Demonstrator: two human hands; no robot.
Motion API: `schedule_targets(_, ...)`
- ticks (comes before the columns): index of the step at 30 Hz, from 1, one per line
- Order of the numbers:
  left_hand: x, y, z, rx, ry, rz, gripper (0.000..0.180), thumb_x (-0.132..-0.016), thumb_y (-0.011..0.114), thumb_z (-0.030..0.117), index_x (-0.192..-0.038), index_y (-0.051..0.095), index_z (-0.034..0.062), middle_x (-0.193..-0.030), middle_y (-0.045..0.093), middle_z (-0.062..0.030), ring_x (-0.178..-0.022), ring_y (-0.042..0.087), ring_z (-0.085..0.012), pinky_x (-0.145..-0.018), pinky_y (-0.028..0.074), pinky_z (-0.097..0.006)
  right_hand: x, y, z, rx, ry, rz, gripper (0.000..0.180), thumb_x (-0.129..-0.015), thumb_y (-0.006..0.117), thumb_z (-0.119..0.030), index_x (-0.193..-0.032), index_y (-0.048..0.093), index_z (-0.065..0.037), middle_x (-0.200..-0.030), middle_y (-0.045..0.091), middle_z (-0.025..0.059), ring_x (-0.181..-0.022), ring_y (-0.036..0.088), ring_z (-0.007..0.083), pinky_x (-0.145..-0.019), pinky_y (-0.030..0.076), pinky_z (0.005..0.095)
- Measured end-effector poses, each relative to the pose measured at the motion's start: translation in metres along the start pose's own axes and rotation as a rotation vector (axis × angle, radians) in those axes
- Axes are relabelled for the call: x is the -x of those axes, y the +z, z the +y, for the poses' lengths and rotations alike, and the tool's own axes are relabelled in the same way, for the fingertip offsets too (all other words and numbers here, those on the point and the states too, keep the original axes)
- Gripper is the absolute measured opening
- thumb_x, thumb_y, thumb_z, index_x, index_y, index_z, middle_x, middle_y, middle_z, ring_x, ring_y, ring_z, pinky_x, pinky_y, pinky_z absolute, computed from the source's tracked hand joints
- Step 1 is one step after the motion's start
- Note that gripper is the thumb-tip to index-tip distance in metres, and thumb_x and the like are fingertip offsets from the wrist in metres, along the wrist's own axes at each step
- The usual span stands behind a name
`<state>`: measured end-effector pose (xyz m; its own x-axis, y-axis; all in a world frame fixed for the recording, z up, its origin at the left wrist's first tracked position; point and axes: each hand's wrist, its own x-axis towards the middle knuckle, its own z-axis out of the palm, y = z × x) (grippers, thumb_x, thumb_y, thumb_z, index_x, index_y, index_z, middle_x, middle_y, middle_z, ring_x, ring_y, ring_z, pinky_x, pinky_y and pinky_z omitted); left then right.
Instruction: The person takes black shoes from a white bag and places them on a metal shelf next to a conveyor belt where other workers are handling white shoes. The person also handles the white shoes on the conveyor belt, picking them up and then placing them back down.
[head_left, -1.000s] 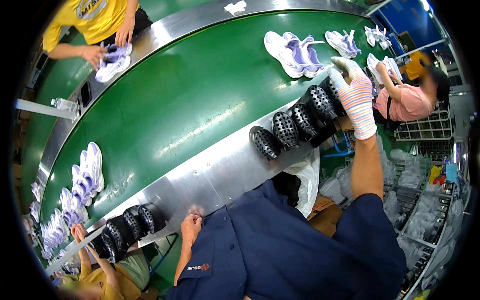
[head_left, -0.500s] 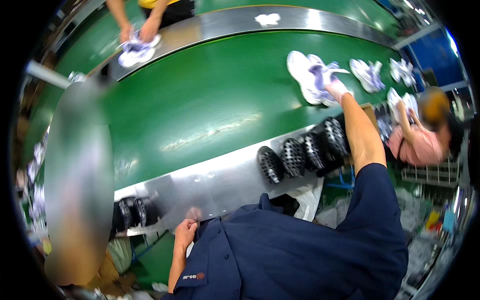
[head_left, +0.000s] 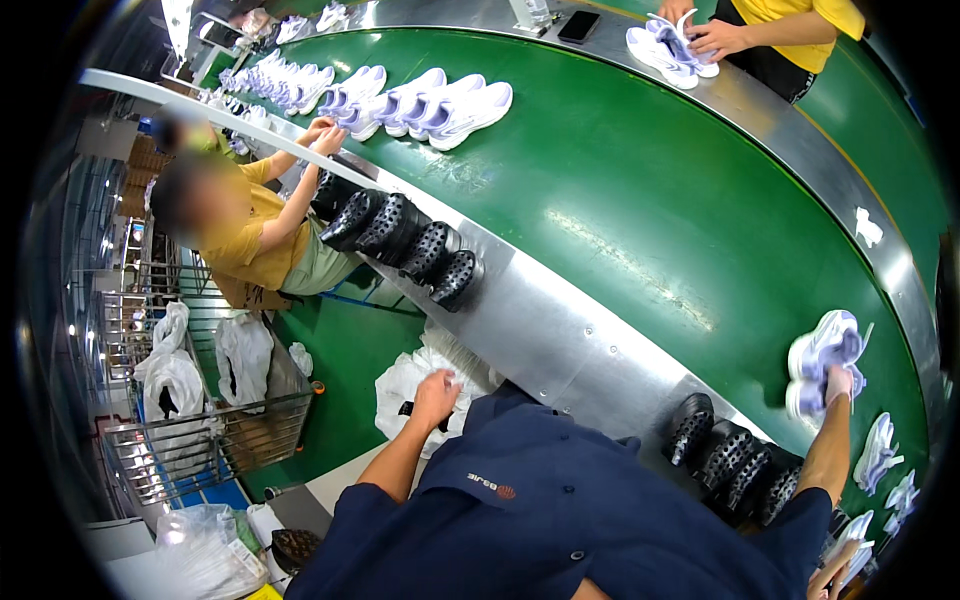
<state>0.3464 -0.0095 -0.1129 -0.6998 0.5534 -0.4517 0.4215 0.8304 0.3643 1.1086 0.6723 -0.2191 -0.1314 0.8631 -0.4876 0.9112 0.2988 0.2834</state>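
A broad green conveyor belt (head_left: 640,190) curves through a factory hall, edged by a steel worktop (head_left: 560,330). Black perforated moulds (head_left: 735,455) hang along the near side of this worktop. The right hand (head_left: 838,383) reaches across the belt, fingers closed on a white-and-lilac shoe (head_left: 825,355). The left hand (head_left: 437,395) rests below the worktop on white bags (head_left: 410,385), fingers loosely curled.
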Motion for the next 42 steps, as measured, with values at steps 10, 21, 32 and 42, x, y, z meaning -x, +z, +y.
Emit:
schedule_targets(10, -0.103, -0.043, 0.054, 0.276, 0.082, 0.251, 0.037, -0.089, 0.077, 0.031, -0.100, 0.068, -0.0021, -0.084, 0.073, -0.0189, -0.080, 0.071, -0.0333, -0.076, 0.056, -0.043, 0.123, -0.227, -0.328, -1.201, -0.158, 0.291, 0.028, -0.088, 0.063, -0.027, -0.086, 0.068, 0.000, -0.079, 0.064, 0.0090, -0.071, 0.059, 0.0190, -0.066, 0.047, 0.0402)
schedule_targets(21, -0.115, -0.072, 0.013, 0.464, 0.067, 0.474, 0.037, -0.085, 0.081, 0.025, -0.105, 0.061, -0.0001, -0.087, 0.069, -0.0171, -0.077, 0.069, -0.0320, -0.074, 0.055, -0.042, 0.287, -0.176, -0.496, -0.917, -0.051, 0.297, 0.032, -0.075, 0.070, -0.014, -0.100, 0.067, 0.006, -0.094, 0.072, 0.0226, -0.090, 0.071, 0.0369, -0.086, 0.054, 0.0431)
schedule_targets(32, -0.136, -0.098, 0.028, 0.212, 0.202, 0.630, 0.089, -0.073, 0.089, 0.041, -0.141, 0.048, 0.0012, -0.128, 0.058, -0.0223, -0.120, 0.054, -0.0424, -0.100, 0.047, -0.050, 0.369, -0.176, -0.584, -0.504, 0.047, 0.141, 0.059, -0.085, 0.073, -0.052, -0.092, 0.070, 0.007, -0.091, 0.069, 0.0325, -0.090, 0.069, 0.0470, -0.084, 0.054, 0.0504)
schedule_targets(42, -0.161, -0.081, -0.003, 0.459, 0.185, 0.492, 0.077, -0.072, 0.076, 0.008, -0.144, 0.047, 0.0003, -0.135, 0.057, -0.0225, -0.126, 0.051, -0.0421, -0.109, 0.042, -0.048, 0.381, -0.298, -0.776, -0.730, -0.837, 0.317, 0.086, -0.082, 0.082, -0.035, -0.148, 0.044, 0.003, -0.147, 0.049, 0.0294, -0.138, 0.048, 0.0427, -0.117, 0.038, 0.0443)
